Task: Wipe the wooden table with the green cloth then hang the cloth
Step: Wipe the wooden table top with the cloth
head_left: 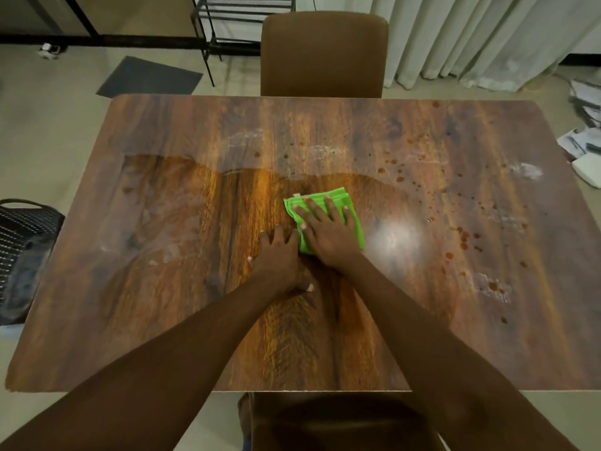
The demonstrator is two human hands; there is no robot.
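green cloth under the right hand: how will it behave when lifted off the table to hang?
The green cloth is folded in layers, edges stacked at its far side, so it will probably flop open when lifted by one corner. It looks thin and soft under the flat right hand, so likely light. The wooden table looks wet around it; the cloth may be damp and cling slightly.

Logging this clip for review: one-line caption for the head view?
Right hand presses folded green cloth flat mid-table, left hand braced beside it; wooden table still spotted at right.

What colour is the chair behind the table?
Brown; the chair shows best in the head view.
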